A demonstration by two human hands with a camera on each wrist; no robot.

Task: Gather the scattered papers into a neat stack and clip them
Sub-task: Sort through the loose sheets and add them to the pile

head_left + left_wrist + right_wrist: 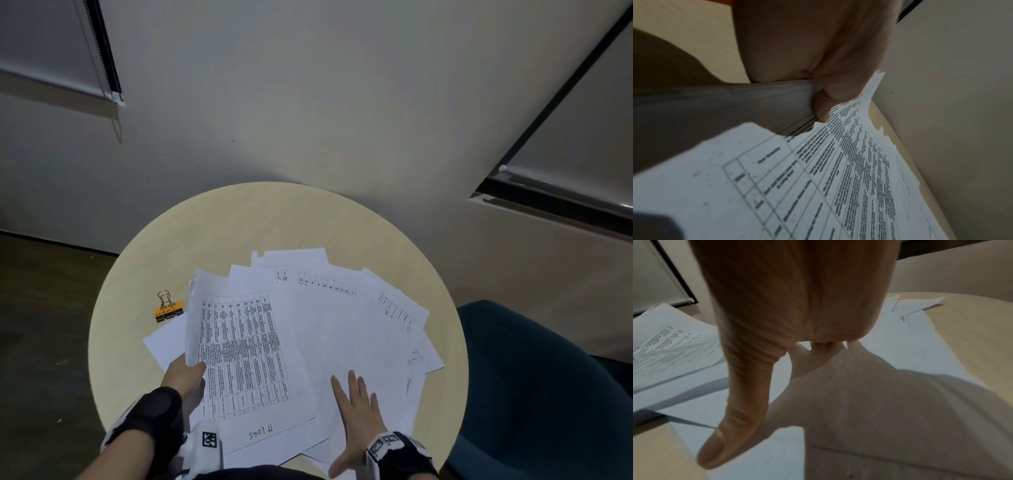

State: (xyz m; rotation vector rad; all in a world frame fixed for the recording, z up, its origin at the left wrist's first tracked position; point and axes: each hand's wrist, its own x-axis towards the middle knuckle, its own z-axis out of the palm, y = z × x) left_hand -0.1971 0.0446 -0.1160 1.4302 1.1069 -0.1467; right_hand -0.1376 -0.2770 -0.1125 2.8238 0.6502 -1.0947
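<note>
We held the left hand (183, 371) pinching a bundle of white printed paper sheets (239, 346) | right hand (356, 407) flat, fingers straight, on loose sheets fanned mid-surface | orange-black binder clip (168, 310) by round pale wooden surface's (219, 219) left edge | risk: loose sheets could have slid off the near edge, or the bundle splayed.

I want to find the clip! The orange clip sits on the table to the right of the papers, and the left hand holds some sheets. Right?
Not quite. In the head view the orange clip sits left of the papers, on the table. The left hand does hold some sheets.
</note>
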